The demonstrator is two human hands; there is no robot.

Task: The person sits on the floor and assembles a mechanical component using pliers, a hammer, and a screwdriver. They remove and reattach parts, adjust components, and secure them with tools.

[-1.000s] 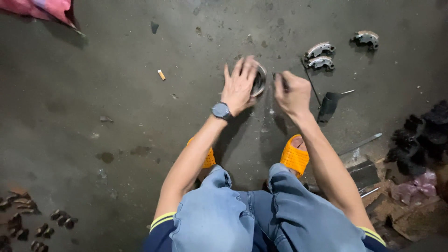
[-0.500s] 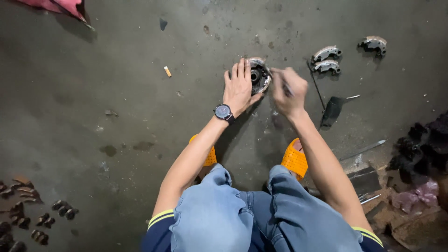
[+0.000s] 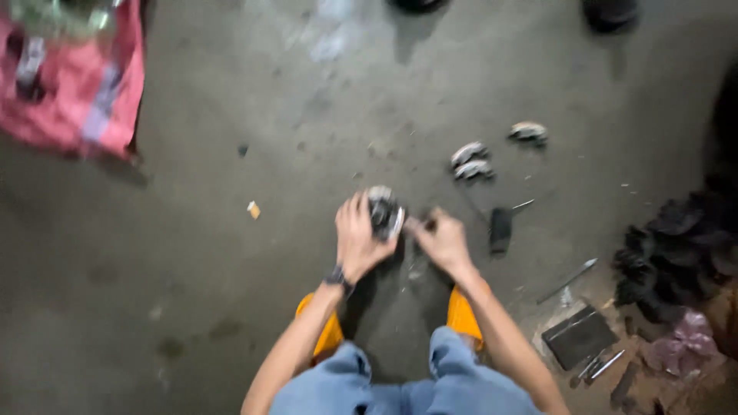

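Crouching low over the grey concrete floor, a small round metal part is steadied on the ground just ahead of two orange sandals. The left hand is wrapped around the part's near side, fingers curled onto it. The right hand is closed as if around a thin tool aimed at the part, though blur leaves it impossible to tell what is pinched. A slip seems the main risk: should the tool skid off the rounded metal, the holding fingers beside it could be struck. Loose curved metal pieces and a dark flat tool lie near the right hand and could be knocked away.
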